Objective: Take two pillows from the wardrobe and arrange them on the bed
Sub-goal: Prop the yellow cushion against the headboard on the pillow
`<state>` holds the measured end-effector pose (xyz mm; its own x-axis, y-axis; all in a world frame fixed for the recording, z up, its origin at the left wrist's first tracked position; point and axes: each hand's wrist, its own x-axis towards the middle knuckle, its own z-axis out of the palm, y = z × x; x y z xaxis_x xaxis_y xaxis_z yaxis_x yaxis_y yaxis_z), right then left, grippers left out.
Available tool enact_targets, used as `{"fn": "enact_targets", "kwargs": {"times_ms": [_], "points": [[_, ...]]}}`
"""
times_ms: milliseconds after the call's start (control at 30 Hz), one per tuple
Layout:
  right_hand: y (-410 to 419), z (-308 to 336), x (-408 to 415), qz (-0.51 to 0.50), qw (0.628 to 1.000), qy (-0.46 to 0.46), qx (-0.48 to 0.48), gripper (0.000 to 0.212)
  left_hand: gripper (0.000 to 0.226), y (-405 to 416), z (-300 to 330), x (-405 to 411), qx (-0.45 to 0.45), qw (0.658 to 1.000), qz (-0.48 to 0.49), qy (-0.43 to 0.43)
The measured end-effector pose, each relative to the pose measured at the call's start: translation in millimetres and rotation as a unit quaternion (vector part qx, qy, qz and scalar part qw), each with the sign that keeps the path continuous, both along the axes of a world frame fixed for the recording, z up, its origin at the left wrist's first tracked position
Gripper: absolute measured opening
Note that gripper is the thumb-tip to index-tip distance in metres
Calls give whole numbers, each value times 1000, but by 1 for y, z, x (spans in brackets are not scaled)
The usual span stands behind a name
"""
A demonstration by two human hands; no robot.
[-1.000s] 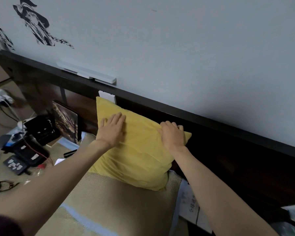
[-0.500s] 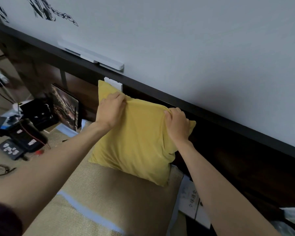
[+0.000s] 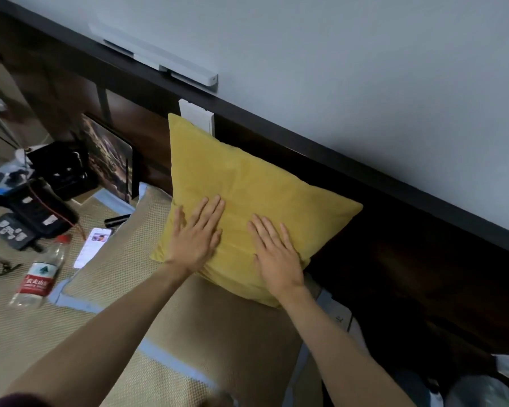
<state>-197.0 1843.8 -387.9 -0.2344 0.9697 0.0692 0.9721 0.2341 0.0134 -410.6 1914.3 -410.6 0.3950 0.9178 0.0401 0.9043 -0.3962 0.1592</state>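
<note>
The step in hand is judged to be the arranging: a yellow pillow [image 3: 247, 207] is propped on the bed [image 3: 56, 342], leaned back against the dark headboard [image 3: 394, 259], its lower edge resting on a woven tan pillow [image 3: 218, 333] that lies flat beneath it; whether that tan one counts as the second pillow cannot be told.

At the left, the mat is crowded with a water bottle [image 3: 37, 277] lying on its side, a phone [image 3: 91, 251], dark gadgets [image 3: 39, 212] and a framed picture [image 3: 109, 160] stood against the headboard; little free room is left there, and the picture's edge is near the pillow's left side.

In the middle, the left hand [image 3: 196, 239] is laid flat on the pillow's lower left face, fingers spread, nothing gripped; just beside it the right hand [image 3: 276, 257] is pressed flat likewise, grasping nothing.

To the right, the pillow's corner is pointed toward bare headboard; open room is seen there, though the mattress edge falls away to a dark gap.

The next move is judged to call for smoothing and squaring the pillow, any shift being made rightward rather than left.
</note>
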Motion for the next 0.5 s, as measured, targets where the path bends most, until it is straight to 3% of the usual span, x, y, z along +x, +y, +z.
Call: {"fn": "enact_targets", "kwargs": {"times_ms": [67,167,233,300,400,500], "points": [[0,-6,20,2,1000,-22,-9,71,64,7,-19,-36,-108,990,86,8],[-13,-2,28,-10,1000,5,-9,68,72,7,-26,-81,-258,947,189,32],[-21,3,21,-12,999,36,10,67,77,4,-19,-89,-193,969,155,16],[-15,16,11,-9,997,57,55,65,85,4,2,-76,-50,996,64,-33],[22,43,-2,-41,991,63,113,72,78,23,43,-21,121,988,-77,-54],[53,54,7,-97,990,46,87,75,68,46,67,40,138,983,-115,-26]]}}
